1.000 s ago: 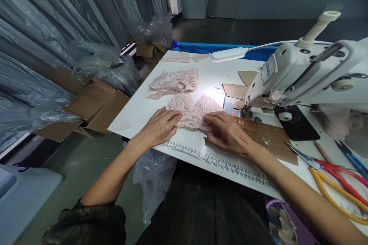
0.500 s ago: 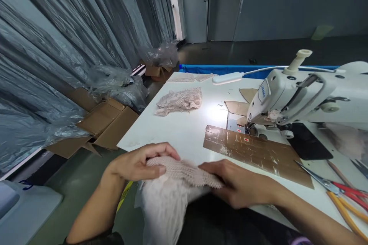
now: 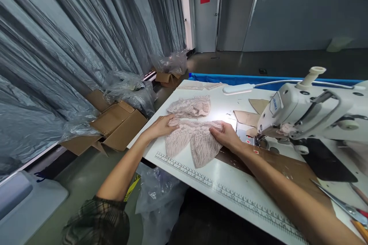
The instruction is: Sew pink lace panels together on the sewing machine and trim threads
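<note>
A pale pink lace piece [image 3: 195, 139] with two pointed cups lies flat on the white table [image 3: 230, 176], points toward me. My left hand [image 3: 162, 126] grips its upper left end, fingers closed on the edge. My right hand [image 3: 227, 136] pinches its upper right end. Just beyond it sits a small stack of similar lace pieces [image 3: 191, 106].
A white sewing machine [image 3: 310, 113] stands at the right with its lamp [image 3: 238, 89] lit. Brown cardboard [image 3: 287, 168] lies under my right forearm. Scissors [image 3: 342, 204] lie at the far right. A ruler strip [image 3: 230, 195] runs along the table's near edge. Cardboard boxes [image 3: 115, 124] and plastic bags sit on the floor at left.
Both hands lifted the lace piece off the table toward me, turned it over, and now hold it laid flat further out beside the stack. The camera has tilted up.
</note>
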Action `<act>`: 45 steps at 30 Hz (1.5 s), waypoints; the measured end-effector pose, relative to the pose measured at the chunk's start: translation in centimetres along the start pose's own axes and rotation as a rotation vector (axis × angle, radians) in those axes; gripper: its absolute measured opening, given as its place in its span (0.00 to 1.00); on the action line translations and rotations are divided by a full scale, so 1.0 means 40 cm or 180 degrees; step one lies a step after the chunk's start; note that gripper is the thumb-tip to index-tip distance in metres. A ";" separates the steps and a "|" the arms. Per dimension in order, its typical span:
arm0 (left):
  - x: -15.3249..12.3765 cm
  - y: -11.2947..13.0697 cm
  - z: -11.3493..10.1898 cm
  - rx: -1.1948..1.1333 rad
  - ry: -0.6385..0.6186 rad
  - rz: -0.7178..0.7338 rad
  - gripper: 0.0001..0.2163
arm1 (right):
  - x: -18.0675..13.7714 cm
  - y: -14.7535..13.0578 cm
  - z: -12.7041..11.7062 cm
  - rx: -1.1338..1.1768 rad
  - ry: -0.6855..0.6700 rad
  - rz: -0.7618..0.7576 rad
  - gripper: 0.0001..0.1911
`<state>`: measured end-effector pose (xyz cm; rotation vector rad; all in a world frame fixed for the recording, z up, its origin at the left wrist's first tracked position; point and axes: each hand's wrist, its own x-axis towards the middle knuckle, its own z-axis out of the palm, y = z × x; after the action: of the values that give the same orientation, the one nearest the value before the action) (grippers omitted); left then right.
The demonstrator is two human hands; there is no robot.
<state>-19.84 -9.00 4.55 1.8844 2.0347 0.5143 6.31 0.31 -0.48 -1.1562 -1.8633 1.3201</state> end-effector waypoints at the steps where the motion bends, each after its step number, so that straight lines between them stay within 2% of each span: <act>1: 0.007 -0.003 0.003 0.0065 0.0120 -0.0020 0.18 | 0.005 0.003 0.001 -0.0068 0.0097 -0.0060 0.11; 5: 0.038 -0.001 0.003 0.0202 0.0713 -0.0053 0.18 | 0.007 0.021 0.014 -0.0237 0.0536 -0.0367 0.24; 7: 0.064 0.015 0.006 0.0268 0.1098 0.0241 0.18 | 0.003 0.034 0.026 -0.0331 0.0856 -0.0825 0.26; 9: 0.098 0.041 0.016 0.0345 0.1301 0.0667 0.18 | 0.001 0.047 0.035 -0.0423 0.1169 -0.1285 0.23; 12: 0.148 0.089 0.043 0.0555 0.1193 0.0894 0.18 | 0.000 0.058 0.041 -0.0470 0.1410 -0.1544 0.20; 15: 0.183 0.121 0.069 0.0685 0.1041 0.0599 0.16 | 0.002 0.061 0.042 -0.0443 0.1424 -0.1561 0.18; 19: 0.212 0.123 0.072 0.0559 0.1188 0.0249 0.09 | 0.004 0.059 0.041 -0.0406 0.1431 -0.1558 0.18; 22: 0.233 0.102 0.029 0.0396 0.1529 -0.0168 0.08 | 0.000 0.056 0.041 -0.0381 0.1433 -0.1607 0.18; 26: 0.228 0.090 -0.081 0.0261 0.2353 -0.0712 0.13 | -0.020 0.033 0.041 -0.0372 0.1331 -0.1768 0.18; 28: 0.191 0.111 -0.131 0.0300 0.2718 -0.0739 0.13 | -0.038 0.004 0.039 -0.0355 0.1238 -0.1934 0.20; 30: 0.133 0.156 -0.160 0.0477 0.2826 -0.0362 0.13 | -0.062 -0.038 0.030 -0.0354 0.1085 -0.2215 0.24; 31: 0.099 0.186 -0.164 0.0590 0.2636 -0.0030 0.13 | -0.075 -0.062 0.021 -0.0378 0.0982 -0.2377 0.29; 32: 0.064 0.220 -0.161 0.0643 0.2204 0.0288 0.13 | -0.090 -0.087 0.010 -0.0439 0.0864 -0.2499 0.36; 34: 0.000 0.291 -0.138 0.0510 0.1204 0.0752 0.15 | -0.122 -0.132 -0.020 -0.0588 0.0638 -0.2595 0.48; 36: -0.048 0.354 -0.102 0.0166 0.0176 0.1053 0.16 | -0.156 -0.164 -0.063 -0.0648 0.0287 -0.2470 0.51; 38: -0.075 0.400 -0.063 -0.0246 -0.0562 0.1285 0.16 | -0.193 -0.173 -0.115 -0.0562 -0.0436 -0.2059 0.42; 40: -0.083 0.427 -0.027 -0.0691 -0.1115 0.1479 0.15 | -0.231 -0.161 -0.170 -0.0305 -0.1364 -0.1460 0.24; 41: -0.080 0.435 -0.011 -0.0910 -0.1340 0.1554 0.13 | -0.250 -0.148 -0.195 -0.0120 -0.1695 -0.1183 0.18; 43: -0.066 0.440 0.022 -0.1304 -0.1706 0.1660 0.09 | -0.285 -0.116 -0.237 0.0335 -0.1951 -0.0665 0.14; 45: -0.043 0.435 0.058 -0.1546 -0.1996 0.1721 0.10 | -0.313 -0.083 -0.267 0.0815 -0.1716 -0.0140 0.14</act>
<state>-3.26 -9.48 10.62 1.9342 0.9089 0.4144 19.87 -6.53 6.69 -0.6621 -1.9765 1.9168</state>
